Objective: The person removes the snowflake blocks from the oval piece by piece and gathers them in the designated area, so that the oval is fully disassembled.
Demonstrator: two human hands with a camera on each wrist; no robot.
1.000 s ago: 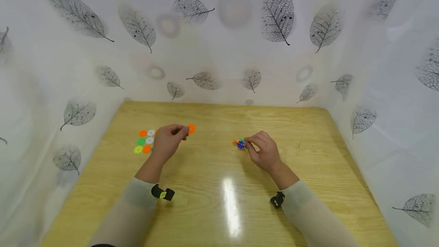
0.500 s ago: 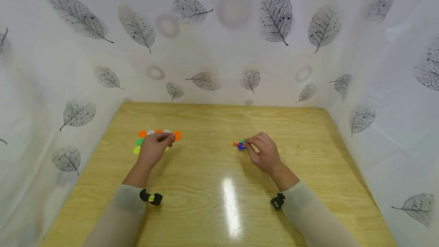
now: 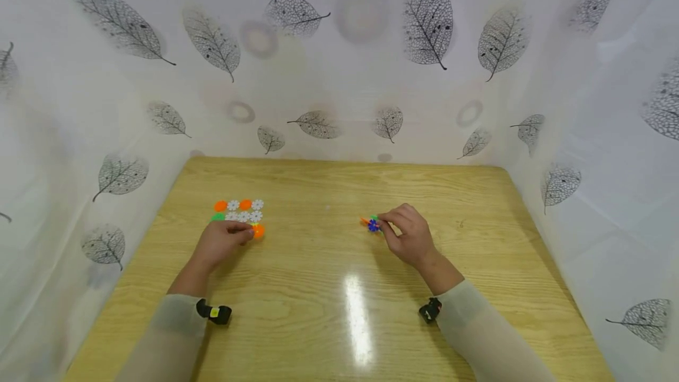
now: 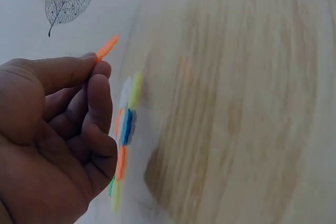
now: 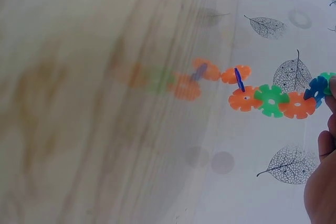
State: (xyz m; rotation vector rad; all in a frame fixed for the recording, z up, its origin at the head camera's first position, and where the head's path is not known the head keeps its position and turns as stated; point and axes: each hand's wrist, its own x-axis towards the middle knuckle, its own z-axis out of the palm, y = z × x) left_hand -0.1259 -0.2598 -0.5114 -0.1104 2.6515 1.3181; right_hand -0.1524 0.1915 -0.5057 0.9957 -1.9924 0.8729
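Observation:
My left hand [image 3: 220,245] pinches an orange snowflake disc [image 3: 258,231] between thumb and fingertip, at the near right corner of a group of loose discs. In the left wrist view the orange disc [image 4: 108,47] shows almost edge-on, raised above the others. My right hand [image 3: 409,234] pinches one end of a chain of interlocked snowflake discs [image 3: 373,226]. The right wrist view shows this chain held up: a green disc [image 5: 271,100], orange discs [image 5: 297,105] and blue ones [image 5: 240,79] slotted together. Its far end points left, toward the middle of the table.
Loose discs lie in rows at the left: orange [image 3: 246,204], white [image 3: 257,216], green [image 3: 218,217]; my left hand hides the near row. A blue disc [image 4: 126,127] shows in the left wrist view. Leaf-patterned curtains [image 3: 329,75] surround the wooden table [image 3: 329,311].
My left hand has moved left and nearer with the orange disc, from the group's far right side to its near right corner. My right hand and the chain have stayed in place.

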